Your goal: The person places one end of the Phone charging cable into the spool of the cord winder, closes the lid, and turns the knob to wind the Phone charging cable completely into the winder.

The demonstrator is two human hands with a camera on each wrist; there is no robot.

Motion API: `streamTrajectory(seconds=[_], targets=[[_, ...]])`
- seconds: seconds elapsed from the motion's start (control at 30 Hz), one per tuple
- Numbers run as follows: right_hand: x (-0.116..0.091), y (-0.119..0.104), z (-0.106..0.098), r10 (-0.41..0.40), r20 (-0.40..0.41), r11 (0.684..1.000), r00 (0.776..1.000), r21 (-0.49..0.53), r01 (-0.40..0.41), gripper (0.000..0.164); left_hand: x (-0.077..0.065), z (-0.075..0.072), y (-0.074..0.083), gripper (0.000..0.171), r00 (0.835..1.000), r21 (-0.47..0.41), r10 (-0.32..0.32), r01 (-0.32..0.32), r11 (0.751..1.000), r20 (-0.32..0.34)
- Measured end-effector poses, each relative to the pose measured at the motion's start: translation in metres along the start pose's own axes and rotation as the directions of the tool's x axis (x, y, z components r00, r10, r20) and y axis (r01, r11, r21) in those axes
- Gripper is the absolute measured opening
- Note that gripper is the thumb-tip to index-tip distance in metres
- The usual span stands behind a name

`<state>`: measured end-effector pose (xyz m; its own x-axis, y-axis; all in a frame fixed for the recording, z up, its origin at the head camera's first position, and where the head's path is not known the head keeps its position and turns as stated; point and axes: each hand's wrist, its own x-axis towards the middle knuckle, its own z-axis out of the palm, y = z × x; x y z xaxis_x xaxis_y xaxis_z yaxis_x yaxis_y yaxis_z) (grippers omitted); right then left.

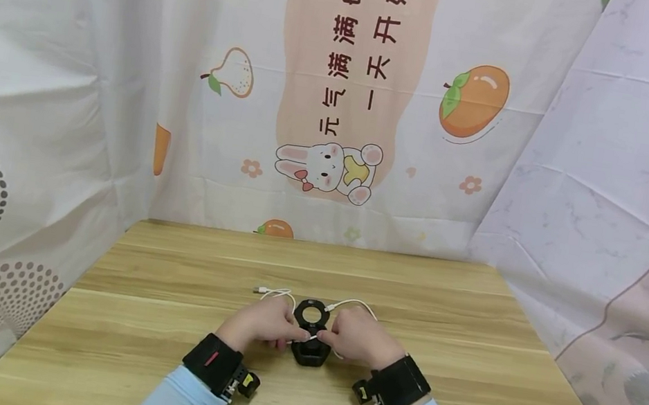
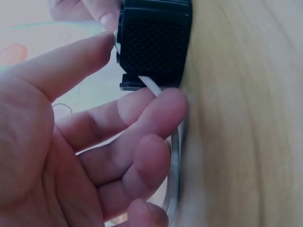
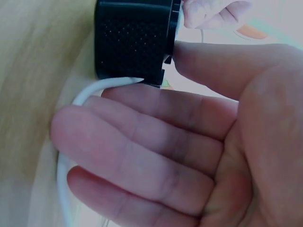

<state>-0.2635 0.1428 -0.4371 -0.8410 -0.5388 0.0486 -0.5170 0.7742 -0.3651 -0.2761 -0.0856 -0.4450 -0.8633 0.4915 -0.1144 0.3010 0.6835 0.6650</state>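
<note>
A black stand [image 1: 309, 358] with a ring at its far end sits at mid-table, between both hands. Across its top passes a white charging cable [image 2: 173, 189]. My left hand [image 1: 271, 324] holds the cable at the stand's left side, thumb tip on top and the other fingers bent beside it. Opposite, my right hand [image 1: 360, 336] holds the cable with its thumb on top and its fingers along the stand's side. In the right wrist view the cable [image 3: 90, 87] bends behind the fingertips. The thumbs almost meet; the cable's exact path under them is hidden.
One plug [image 1: 261, 290] of the cable lies left of the stand, and a white connector [image 1: 329, 307] rests by the ring. The wooden table [image 1: 197, 253] is bordered by a printed curtain [image 1: 220, 145] behind and at both sides. Each wrist wears a black camera strap [image 1: 212, 362].
</note>
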Motion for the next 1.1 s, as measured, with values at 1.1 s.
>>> streamTrajectory(seconds=[1.1], targets=[[-0.002,0.009,0.000,0.020,0.072,0.995,0.997,0.097,-0.027,0.056,0.000,0.008,0.003,0.054,0.994,0.093,-0.022,0.032,0.995,-0.105]])
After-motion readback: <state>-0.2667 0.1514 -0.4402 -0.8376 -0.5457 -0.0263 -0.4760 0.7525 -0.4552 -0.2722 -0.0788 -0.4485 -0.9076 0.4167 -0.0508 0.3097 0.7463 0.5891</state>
